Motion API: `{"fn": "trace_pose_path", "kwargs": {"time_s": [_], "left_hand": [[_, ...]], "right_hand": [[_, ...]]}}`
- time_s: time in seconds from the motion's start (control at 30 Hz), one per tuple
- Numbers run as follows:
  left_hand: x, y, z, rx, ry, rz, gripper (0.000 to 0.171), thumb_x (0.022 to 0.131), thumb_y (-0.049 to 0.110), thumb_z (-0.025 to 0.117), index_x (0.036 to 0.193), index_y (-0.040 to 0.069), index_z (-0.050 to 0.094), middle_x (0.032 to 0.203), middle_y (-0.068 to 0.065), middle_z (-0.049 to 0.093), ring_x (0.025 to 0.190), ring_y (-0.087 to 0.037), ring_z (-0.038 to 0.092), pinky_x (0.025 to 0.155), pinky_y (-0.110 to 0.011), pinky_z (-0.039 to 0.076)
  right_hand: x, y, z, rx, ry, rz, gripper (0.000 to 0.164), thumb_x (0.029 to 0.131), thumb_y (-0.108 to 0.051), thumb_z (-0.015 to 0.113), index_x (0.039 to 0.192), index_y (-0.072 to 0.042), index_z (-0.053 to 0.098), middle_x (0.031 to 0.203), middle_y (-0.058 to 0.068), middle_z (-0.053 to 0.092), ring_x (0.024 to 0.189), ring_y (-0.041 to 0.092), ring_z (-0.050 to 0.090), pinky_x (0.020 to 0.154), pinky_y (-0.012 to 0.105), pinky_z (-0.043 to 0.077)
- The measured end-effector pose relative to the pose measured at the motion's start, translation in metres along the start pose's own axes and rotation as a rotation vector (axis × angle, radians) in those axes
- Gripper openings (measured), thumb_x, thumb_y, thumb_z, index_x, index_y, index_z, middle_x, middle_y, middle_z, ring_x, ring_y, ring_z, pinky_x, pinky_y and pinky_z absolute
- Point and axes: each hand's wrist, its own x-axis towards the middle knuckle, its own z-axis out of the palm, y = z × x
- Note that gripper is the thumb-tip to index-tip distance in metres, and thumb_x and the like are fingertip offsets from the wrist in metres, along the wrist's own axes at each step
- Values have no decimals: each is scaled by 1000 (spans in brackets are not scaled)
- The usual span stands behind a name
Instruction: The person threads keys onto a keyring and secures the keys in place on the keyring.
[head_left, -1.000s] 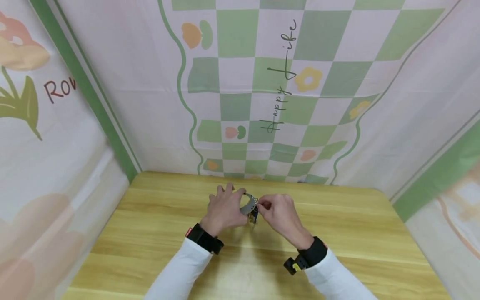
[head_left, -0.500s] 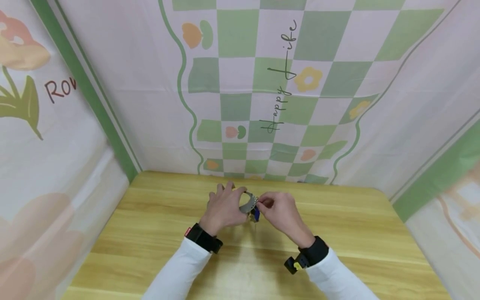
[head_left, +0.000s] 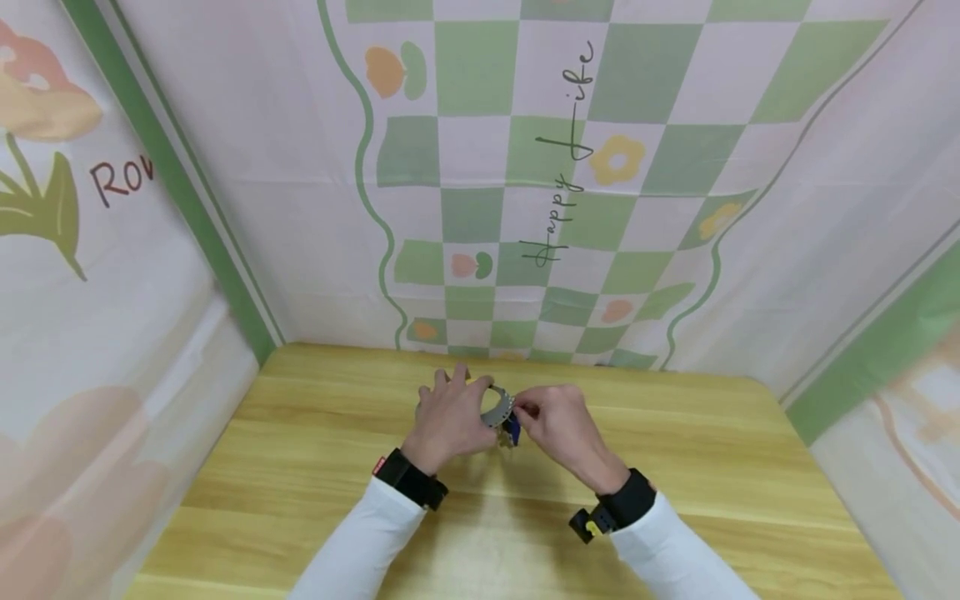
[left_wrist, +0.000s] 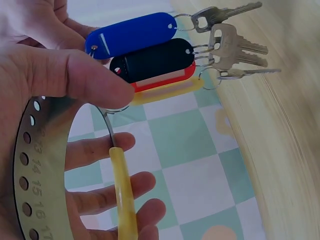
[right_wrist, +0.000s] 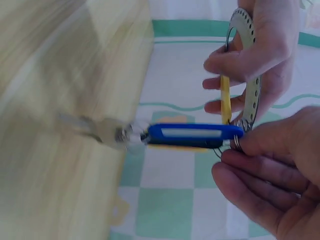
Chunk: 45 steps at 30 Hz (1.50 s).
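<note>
My left hand (head_left: 450,417) grips a large metal key ring with a flat, curved plate (left_wrist: 47,170), which has numbered holes along its edge. A yellow sleeve (left_wrist: 122,190) covers part of the ring's thin wire. My right hand (right_wrist: 280,170) pinches a small split ring (right_wrist: 236,142) at the end of a blue key tag (left_wrist: 131,36), close to the plate. Black (left_wrist: 155,60), red (left_wrist: 187,74) and yellow (left_wrist: 170,92) key tags hang beside the blue one. Several silver keys (left_wrist: 225,47) dangle from the tags; in the right wrist view they are blurred.
Both hands work over a wood-grain table (head_left: 675,467). A cloth backdrop (head_left: 480,150) with green and white checks rises at its far edge, and printed cloth (head_left: 150,333) hangs on the left side too. Each wrist wears a black strap (head_left: 411,478).
The hanging tags and keys have swung and turned slightly under the ring. Both hands stay in nearly the same place, with the right hand still pinching beside the plate.
</note>
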Motion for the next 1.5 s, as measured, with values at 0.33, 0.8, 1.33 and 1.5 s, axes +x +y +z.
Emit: {"fn": "trace_pose_path", "kwargs": {"time_s": [0.33,0.8,1.33,1.5], "left_hand": [[-1,0,-3,-27,-29,-14,71,74,28,72,143,18,59,131,-18,53,109,-40,51,79,-59,47],[0,0,3,-5,48,-19,72,72,32,76,141,19,61,131,-18,54,109,-40,52,79,-61,48],[-1,1,0,-1,5,-20,71,73,32,75,141,18,62,129,-18,53,104,-39,52,76,-58,48],[-1,1,-3,-48,14,-21,73,72,32,77,142,19,61,131,-18,53,105,-39,52,77,-58,48]], "right_hand": [[-1,-1,2,9,-13,18,13,86,2,72,84,-9,78,72,-2,69,55,0,56,53,20,48],[-6,-1,6,178,65,219,6,85,-1,76,83,-5,79,69,-2,69,57,5,62,53,24,52],[-5,-3,5,-62,83,-121,11,81,6,76,84,-4,78,76,4,72,62,10,65,55,22,52],[-7,2,8,50,144,-3,8,82,2,79,87,-4,79,76,3,74,64,9,68,56,21,54]]}}
